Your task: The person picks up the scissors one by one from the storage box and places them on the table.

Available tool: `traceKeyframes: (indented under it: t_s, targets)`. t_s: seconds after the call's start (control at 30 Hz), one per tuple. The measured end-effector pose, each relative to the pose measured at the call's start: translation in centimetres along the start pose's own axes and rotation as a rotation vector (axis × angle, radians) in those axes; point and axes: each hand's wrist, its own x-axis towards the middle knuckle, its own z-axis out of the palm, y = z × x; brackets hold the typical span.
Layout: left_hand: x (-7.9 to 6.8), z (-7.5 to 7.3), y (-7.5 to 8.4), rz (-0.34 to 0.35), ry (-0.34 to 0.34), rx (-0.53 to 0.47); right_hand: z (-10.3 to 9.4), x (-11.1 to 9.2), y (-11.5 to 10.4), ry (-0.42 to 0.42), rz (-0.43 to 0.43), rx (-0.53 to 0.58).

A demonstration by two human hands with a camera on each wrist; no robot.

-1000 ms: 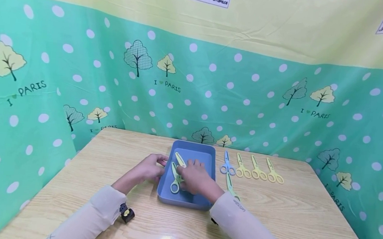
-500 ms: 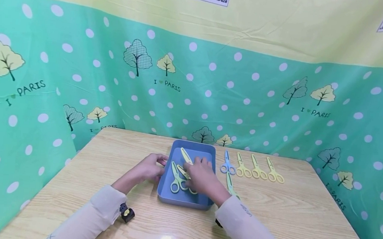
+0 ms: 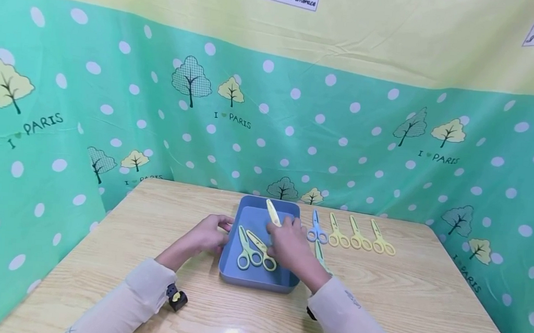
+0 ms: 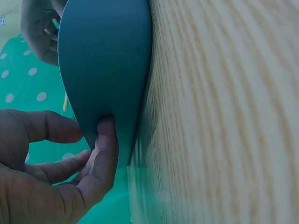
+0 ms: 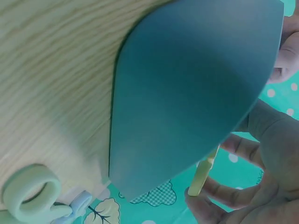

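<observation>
My right hand [image 3: 291, 247] grips a pair of yellow scissors [image 3: 273, 213] over the right side of the blue tray [image 3: 259, 285], blade pointing to the back. In the right wrist view a yellow end [image 5: 201, 179] sticks out between its fingers, while the tray wall hides part of the grip. At the tray's left side, my left hand [image 3: 210, 233] pinches the rim, one finger [image 4: 106, 144] flat on the outer wall. Inside the tray lie green scissors [image 3: 244, 235] and another yellow pair [image 3: 256, 240], close side by side.
Right of the tray, blue scissors [image 3: 315, 223] and three yellow pairs, the nearest being yellow scissors [image 3: 334, 226], stand in a row, blades to the back. Green scissors [image 3: 319, 252] lie in front of the blue pair. A patterned curtain [image 3: 231, 148] hangs behind the wooden table [image 3: 180, 316].
My right hand has moved right and slightly back with the yellow scissors, away from the two pairs in the tray, which now show fully. My left hand has stayed at the rim.
</observation>
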Motion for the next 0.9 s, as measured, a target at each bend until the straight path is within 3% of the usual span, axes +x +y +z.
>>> traceKeyframes:
  t_s: [0.4,0.67,0.9]
  targets:
    - [-0.1,0.0,0.1,0.003,-0.006,0.009,-0.8,-1.5,1.8,0.094,0.034,0.023]
    - [-0.1,0.0,0.3,-0.001,0.004,0.002,-1.1,-2.7,3.6,0.099,0.167,0.041]
    - [0.0,0.0,0.1,0.0,0.006,0.007,-1.7,-4.0,5.8,0.074,0.223,0.057]
